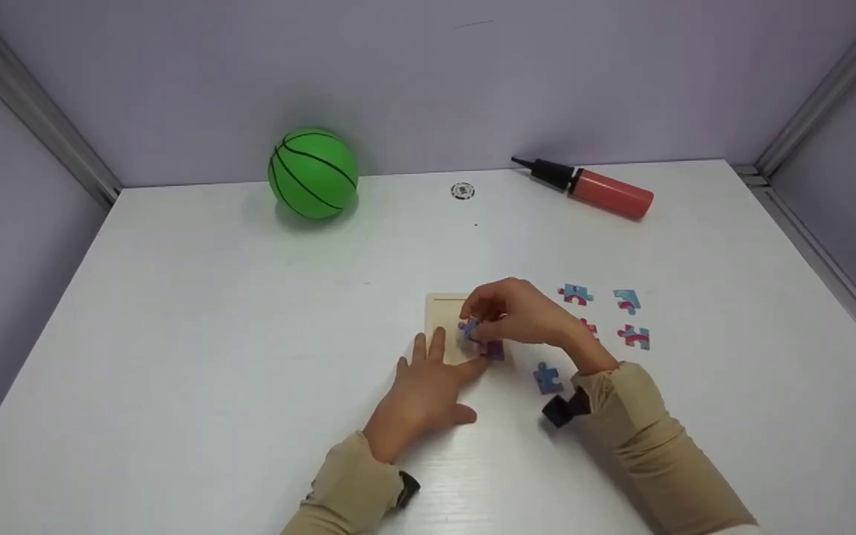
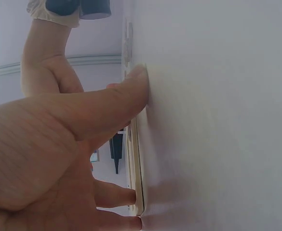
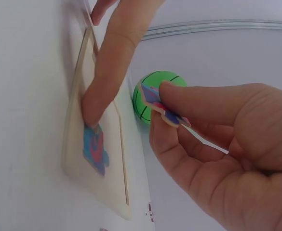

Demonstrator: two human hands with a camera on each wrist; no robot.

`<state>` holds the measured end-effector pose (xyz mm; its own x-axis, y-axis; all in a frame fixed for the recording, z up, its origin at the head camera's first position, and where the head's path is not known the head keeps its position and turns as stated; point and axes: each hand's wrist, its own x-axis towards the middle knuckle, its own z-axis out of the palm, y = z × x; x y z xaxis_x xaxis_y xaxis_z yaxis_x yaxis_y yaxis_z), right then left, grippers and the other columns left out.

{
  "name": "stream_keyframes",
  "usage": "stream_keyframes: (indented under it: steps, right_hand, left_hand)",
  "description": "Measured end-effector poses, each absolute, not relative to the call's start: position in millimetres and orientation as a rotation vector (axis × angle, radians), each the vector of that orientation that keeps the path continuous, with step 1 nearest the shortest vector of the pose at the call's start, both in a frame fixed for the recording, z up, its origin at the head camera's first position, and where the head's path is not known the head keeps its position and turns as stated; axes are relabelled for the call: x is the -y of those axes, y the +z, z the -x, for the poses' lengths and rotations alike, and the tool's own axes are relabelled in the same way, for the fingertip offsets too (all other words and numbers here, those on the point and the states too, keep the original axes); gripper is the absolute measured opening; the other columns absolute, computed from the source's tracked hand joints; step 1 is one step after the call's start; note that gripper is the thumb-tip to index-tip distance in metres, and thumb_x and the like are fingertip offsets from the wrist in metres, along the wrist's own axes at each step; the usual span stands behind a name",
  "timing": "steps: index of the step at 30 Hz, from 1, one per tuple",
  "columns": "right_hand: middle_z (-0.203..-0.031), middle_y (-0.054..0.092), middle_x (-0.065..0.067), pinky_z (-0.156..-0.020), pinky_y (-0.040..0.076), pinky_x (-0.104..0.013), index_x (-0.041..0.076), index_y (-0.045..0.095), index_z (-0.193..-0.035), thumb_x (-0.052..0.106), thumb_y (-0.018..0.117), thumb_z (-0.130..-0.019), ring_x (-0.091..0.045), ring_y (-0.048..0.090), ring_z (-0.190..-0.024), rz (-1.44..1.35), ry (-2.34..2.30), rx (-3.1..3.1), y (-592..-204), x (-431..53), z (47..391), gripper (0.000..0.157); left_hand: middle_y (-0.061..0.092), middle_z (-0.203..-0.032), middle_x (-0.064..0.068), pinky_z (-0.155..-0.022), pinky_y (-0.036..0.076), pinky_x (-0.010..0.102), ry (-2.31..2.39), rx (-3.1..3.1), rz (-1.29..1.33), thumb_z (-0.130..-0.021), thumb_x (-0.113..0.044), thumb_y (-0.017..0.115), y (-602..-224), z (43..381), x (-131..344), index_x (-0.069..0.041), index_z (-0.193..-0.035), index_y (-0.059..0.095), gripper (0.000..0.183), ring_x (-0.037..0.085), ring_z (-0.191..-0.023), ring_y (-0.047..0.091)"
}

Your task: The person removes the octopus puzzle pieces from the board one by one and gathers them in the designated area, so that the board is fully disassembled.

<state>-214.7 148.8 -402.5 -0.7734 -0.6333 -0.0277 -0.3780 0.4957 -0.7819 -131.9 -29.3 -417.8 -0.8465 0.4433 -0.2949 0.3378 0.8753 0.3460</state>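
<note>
A shallow wooden puzzle tray (image 1: 439,306) lies on the white table under both hands. One puzzle piece (image 3: 95,149), blue with a pink curve, sits inside it, and a fingertip of my left hand (image 1: 423,390) presses on that piece. The other left fingers are spread over the tray's near left side. Above the tray, my right hand (image 1: 521,312) pinches a second puzzle piece (image 3: 155,98), purple-blue and pink, between thumb and fingers. In the right wrist view this piece is tilted and apart from the tray.
Several loose puzzle pieces (image 1: 575,295) lie right of the tray, one blue piece (image 1: 547,378) near the right wrist. Farther back are a green ball (image 1: 313,173), a round chip (image 1: 463,191) and a red and black hand pump (image 1: 610,195), close to the back wall.
</note>
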Motion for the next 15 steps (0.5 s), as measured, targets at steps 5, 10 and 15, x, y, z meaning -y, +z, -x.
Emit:
stream_keyframes:
  steps: [5,10,15]
  right_hand:
    - [-0.089,0.065,-0.005,-0.07,0.051,-0.026,0.005,0.069,-0.101,0.001,0.071,-0.083,-0.017,0.057,-0.077,0.855,-1.2,-2.379,-399,-159,211,0.018]
    - [-0.092,0.065,-0.009,-0.069,0.051,-0.024,0.004,0.069,-0.103,0.002,0.071,-0.084,-0.019,0.057,-0.077,0.836,-1.21,-2.36,-400,-176,207,0.019]
    - [-0.092,0.065,-0.007,-0.068,0.05,-0.023,0.004,0.068,-0.104,0.004,0.07,-0.085,-0.019,0.057,-0.076,0.779,-1.171,-2.418,-399,-201,206,0.019]
  left_hand:
    - [0.013,-0.155,0.027,-0.102,0.026,0.067,0.42,-2.669,-0.581,-0.085,-0.036,0.072,-418,132,30,-0.036,-0.146,0.039,0.07,0.052,-0.139,0.012]
    - [0.012,-0.155,0.027,-0.103,0.025,0.066,0.451,-2.661,-0.551,-0.084,-0.035,0.073,-418,131,30,-0.035,-0.146,0.041,0.069,0.051,-0.139,0.01]
    - [0.011,-0.156,0.026,-0.104,0.025,0.064,0.448,-2.672,-0.536,-0.084,-0.035,0.072,-415,131,30,-0.035,-0.145,0.042,0.068,0.05,-0.14,0.01]
